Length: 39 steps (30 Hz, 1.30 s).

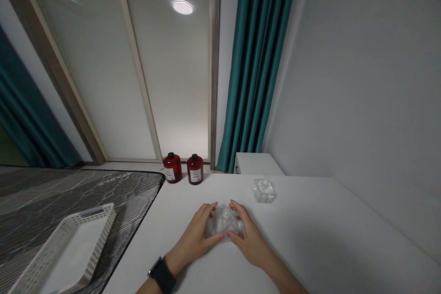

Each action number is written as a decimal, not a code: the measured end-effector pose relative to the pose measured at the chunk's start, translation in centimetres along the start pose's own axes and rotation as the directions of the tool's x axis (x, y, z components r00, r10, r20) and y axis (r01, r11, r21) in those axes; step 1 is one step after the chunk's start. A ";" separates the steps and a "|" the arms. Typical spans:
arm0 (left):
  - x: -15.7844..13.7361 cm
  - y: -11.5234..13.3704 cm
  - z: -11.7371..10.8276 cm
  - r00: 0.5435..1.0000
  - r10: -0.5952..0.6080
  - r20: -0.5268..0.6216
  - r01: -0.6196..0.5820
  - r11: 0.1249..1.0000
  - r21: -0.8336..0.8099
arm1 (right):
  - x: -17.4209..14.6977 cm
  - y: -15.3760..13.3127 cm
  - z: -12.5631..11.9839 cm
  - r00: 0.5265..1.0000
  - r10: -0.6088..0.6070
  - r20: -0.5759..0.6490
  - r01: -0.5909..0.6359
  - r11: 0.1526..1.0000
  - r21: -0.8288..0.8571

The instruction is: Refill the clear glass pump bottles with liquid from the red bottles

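Note:
On the white table, a clear lidded jar (225, 220) with a round knob on top sits between my two hands. From the left, my left hand (201, 229) curves around it, thumb at the front edge and fingers at the far side. My right hand (244, 232) wraps the opposite side in the same way. Both thumbs nearly meet at the jar's front. A similar clear container (264, 190) stands apart, farther back to the right. Parts of the held jar are hidden behind my fingers.
Two dark red bottles (195, 170) with black caps and white labels stand at the table's far left corner. A white perforated basket (74, 248) lies on a grey patterned surface (138, 193) at left. Beyond the table are a white cabinet (258, 163) and a teal curtain (258, 64).

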<state>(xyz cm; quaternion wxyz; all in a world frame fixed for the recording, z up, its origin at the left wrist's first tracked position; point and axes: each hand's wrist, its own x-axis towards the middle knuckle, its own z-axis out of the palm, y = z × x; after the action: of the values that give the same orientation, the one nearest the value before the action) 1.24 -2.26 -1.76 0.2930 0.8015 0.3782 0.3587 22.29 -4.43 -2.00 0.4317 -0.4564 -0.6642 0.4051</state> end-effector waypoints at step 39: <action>0.2 3.2 -2.4 0.971 -0.181 -0.157 0.195 0.978 0.079 | 14.0 4.1 0.9 0.920 -0.185 -0.347 0.172 0.983 -0.066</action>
<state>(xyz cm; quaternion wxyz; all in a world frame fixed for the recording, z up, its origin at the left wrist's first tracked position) 0.71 -3.32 2.00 0.2585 0.7459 0.4897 0.3700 19.48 9.90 -3.22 0.5707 -0.4663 -0.6220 0.2646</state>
